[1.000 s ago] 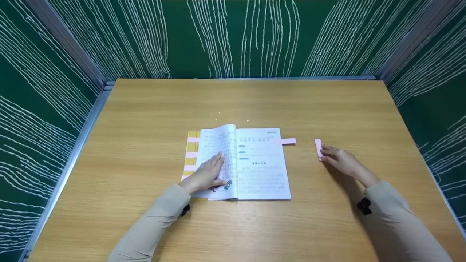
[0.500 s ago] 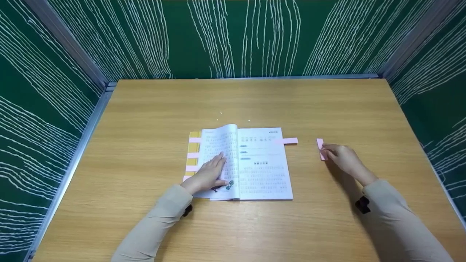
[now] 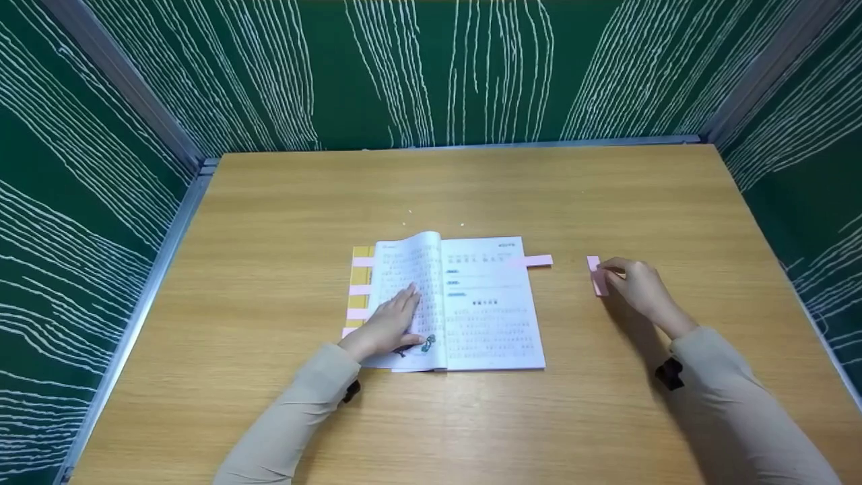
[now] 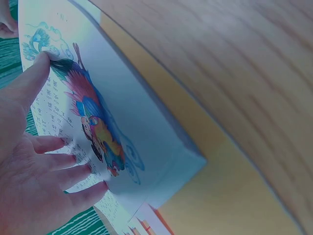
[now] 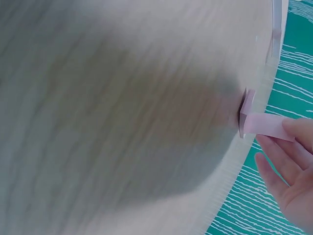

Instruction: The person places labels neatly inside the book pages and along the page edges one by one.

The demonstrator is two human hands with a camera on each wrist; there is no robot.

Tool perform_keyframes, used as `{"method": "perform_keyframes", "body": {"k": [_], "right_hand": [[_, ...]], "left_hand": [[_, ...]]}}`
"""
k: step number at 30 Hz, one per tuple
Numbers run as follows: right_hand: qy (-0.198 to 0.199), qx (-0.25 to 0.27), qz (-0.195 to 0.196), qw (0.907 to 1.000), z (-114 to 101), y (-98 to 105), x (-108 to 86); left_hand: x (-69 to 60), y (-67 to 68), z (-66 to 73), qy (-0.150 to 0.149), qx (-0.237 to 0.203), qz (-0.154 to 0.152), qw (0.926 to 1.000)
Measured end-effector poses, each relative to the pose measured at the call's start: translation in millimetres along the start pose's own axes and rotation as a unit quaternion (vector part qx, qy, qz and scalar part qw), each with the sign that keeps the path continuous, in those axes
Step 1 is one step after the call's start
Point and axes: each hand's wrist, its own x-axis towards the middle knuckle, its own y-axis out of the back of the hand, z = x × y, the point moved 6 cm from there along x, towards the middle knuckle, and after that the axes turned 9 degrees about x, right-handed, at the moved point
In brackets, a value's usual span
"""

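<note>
An opened book (image 3: 485, 323) lies on the table, pink strips along its left edge and one pink tab (image 3: 539, 261) sticking out at the right. My left hand (image 3: 387, 323) lies flat on the left page, fingers spread; the left wrist view shows the hand (image 4: 44, 171) beside a coloured picture (image 4: 93, 107). To the right of the book, my right hand (image 3: 640, 289) pinches a pink strip, which in the right wrist view (image 5: 269, 125) rises from a small pink pad (image 5: 246, 112) between thumb and fingers of the hand (image 5: 291, 171).
The wooden table (image 3: 471, 424) reaches around the book on all sides. Tiny white scraps (image 3: 462, 224) lie behind it. Green panels (image 3: 431, 74) with white lines stand at the back and sides.
My right fingers have drawn back slightly from the pink pad, lifting one strip away from it. The left hand stays on the page, and the view has shifted slightly.
</note>
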Motion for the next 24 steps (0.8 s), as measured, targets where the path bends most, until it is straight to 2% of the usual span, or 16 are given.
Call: {"method": "perform_keyframes", "body": {"k": [7, 17, 24], "right_hand": [[0.031, 0.015, 0.054, 0.9979, 0.0, 3.1, 1.3], [-0.002, 0.046, 0.062, 0.9970, 4.0, 6.1, 3.5], [-0.052, 0.085, 0.065, 0.9929, 8.5, 8.8, 4.1]], "left_hand": [[-0.4, 0.4, 1.4, -0.001, 0.005, -0.002, 1.0000], [-0.6, 0.4, 1.3, 0.003, 0.003, 0.001, 1.0000], [-0.9, 0.9, 1.2, 0.001, 0.000, 0.000, 1.0000]]}}
